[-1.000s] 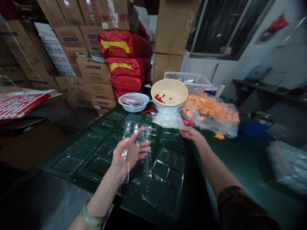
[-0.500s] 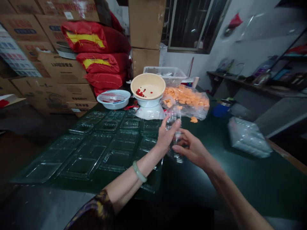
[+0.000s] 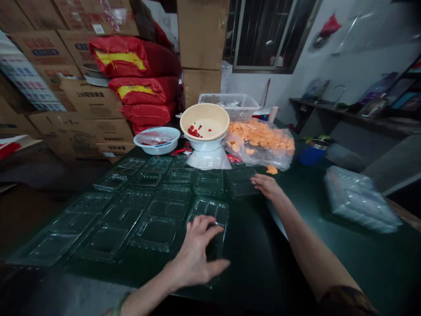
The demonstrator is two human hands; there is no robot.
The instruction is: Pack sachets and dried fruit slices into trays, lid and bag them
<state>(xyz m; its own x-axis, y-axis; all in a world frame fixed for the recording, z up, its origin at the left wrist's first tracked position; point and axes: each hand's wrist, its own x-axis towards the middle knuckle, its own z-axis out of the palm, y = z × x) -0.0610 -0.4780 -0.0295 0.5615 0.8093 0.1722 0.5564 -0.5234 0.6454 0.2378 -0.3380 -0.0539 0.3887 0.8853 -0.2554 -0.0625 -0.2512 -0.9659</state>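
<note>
The left hand (image 3: pixel 197 250) is spread wide, its fingers arched over the near edge of a clear plastic tray (image 3: pixel 210 208); whether it grips the tray, I cannot tell. The right hand (image 3: pixel 268 185) lies open and nearly flat, its fingertips (image 3: pixel 254 178) at the edge of a second tray (image 3: pixel 241 182). Both trays sit among rows of matching compartment trays (image 3: pixel 158 228) on a dark green table (image 3: pixel 259 272).

Beyond the trays, a beige bowl (image 3: pixel 204 116) holding red pieces (image 3: pixel 194 131) sits nested in a white bowl (image 3: pixel 204 144). To its left is a shallow white basin (image 3: pixel 158 140). To its right, a clear bag of orange pieces (image 3: pixel 259 142) spills 1 small cluster (image 3: pixel 272 170) onto the table. Farther right lies a clear bag of stacked trays (image 3: pixel 360 199). Behind everything rise 3 red sacks (image 3: pixel 138 77) and cardboard boxes (image 3: pixel 200 39).
</note>
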